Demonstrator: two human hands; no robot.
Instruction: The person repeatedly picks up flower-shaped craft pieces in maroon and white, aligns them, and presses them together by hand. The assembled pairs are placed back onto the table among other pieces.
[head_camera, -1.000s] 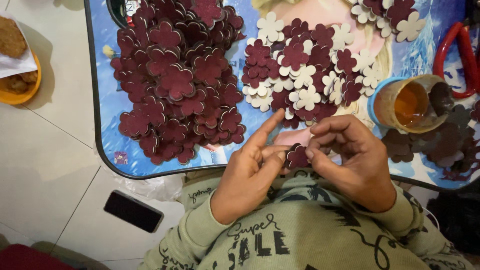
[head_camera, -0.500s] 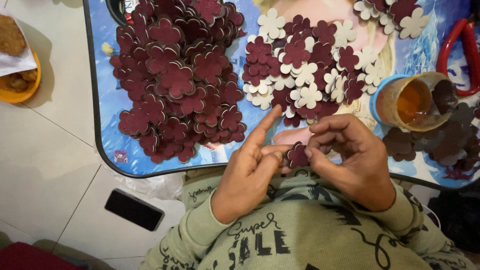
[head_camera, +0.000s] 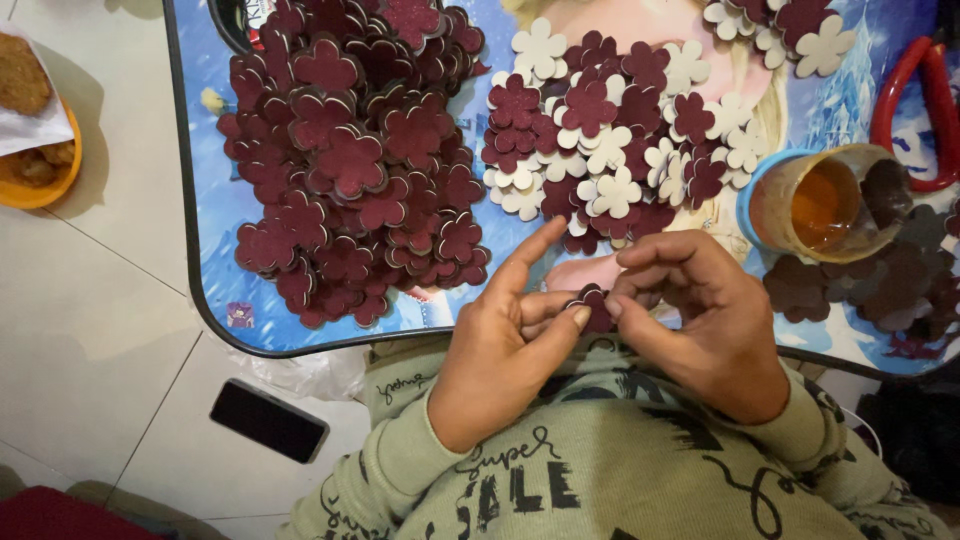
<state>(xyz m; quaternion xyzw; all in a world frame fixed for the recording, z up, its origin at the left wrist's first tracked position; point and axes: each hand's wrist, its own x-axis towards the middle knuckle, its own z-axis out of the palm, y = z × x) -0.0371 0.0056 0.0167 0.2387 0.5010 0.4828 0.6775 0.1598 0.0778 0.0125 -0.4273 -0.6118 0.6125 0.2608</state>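
Maroon flower cutout (head_camera: 592, 304) pinched between left hand (head_camera: 505, 350) and right hand (head_camera: 700, 320) fingers (beside the glue cup (head_camera: 822, 203)).

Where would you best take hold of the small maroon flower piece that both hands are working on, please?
Probably by its scalloped edge. The maroon flower piece is thin and flat, so a pinch across its faces, thumb against fingertip, suits it. The left hand comes in from its left and the right hand from its right, each gripping the petals on its own side, leaving the middle free.
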